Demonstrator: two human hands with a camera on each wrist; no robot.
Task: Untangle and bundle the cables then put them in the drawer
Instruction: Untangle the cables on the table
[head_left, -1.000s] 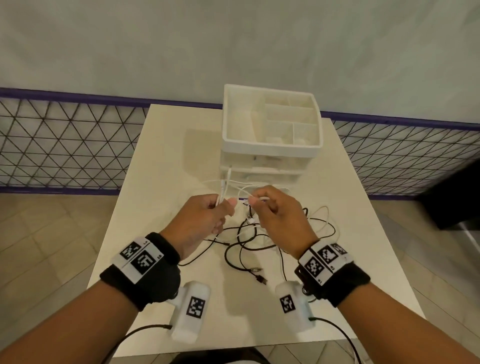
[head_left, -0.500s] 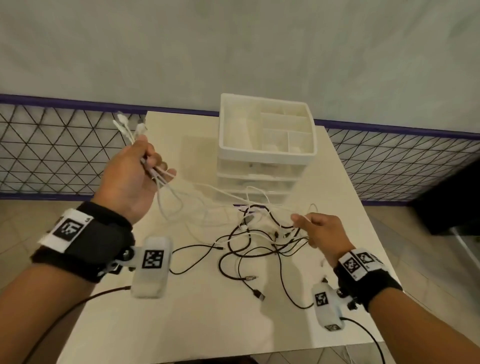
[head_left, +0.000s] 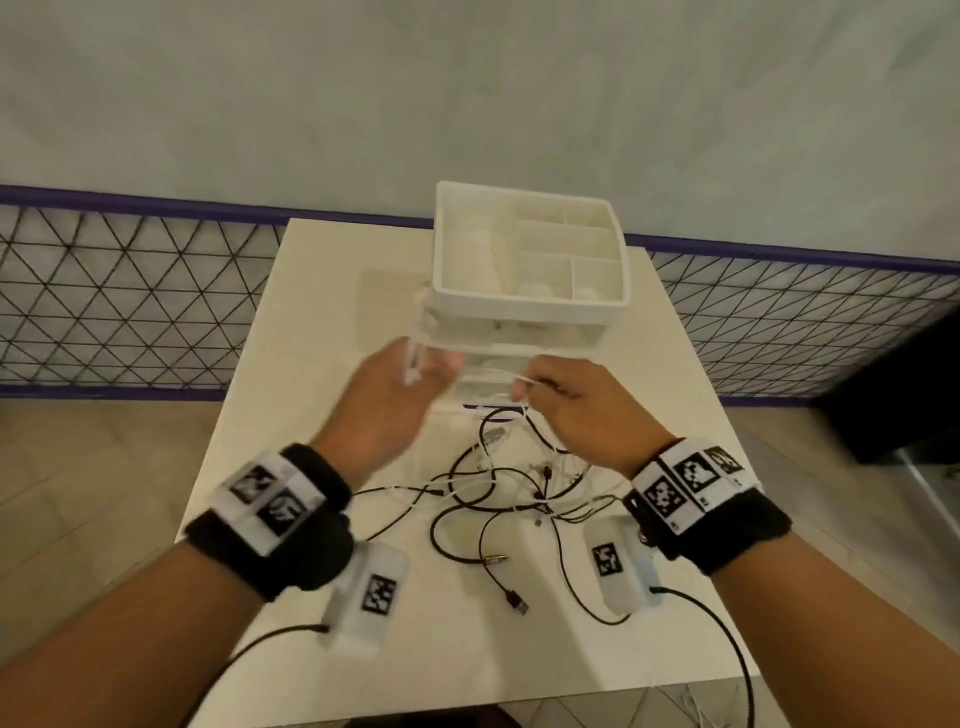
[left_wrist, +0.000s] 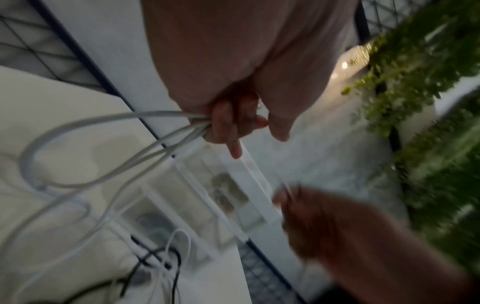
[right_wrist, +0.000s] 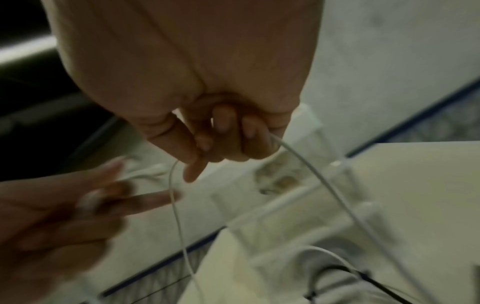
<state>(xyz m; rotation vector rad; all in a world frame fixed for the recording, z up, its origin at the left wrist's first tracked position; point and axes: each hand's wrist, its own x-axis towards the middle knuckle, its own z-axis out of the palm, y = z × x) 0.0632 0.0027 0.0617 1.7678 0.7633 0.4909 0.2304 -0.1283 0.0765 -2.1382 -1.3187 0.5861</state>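
Note:
A tangle of black cables (head_left: 470, 506) and white cable strands lies on the white table (head_left: 322, 291) before a white drawer unit (head_left: 530, 260). My left hand (head_left: 410, 384) grips several loops of white cable (left_wrist: 109, 144), its fingers curled round them (left_wrist: 223, 123). To its right, my right hand (head_left: 550, 387) pinches a thin strand of the same white cable (right_wrist: 306, 162) between thumb and fingers. Both hands hover just in front of the drawer unit's lower drawers, close together. The left hand is blurred.
The drawer unit has an open compartment tray on top (head_left: 571, 244). A black USB plug (head_left: 514, 603) lies loose near the table's front. A netted barrier (head_left: 130, 301) runs behind the table. Green foliage (left_wrist: 420, 82) shows in the left wrist view.
My left hand has dropped from high at the left back to the middle with the white cable. The right hand has moved left and up to meet it.

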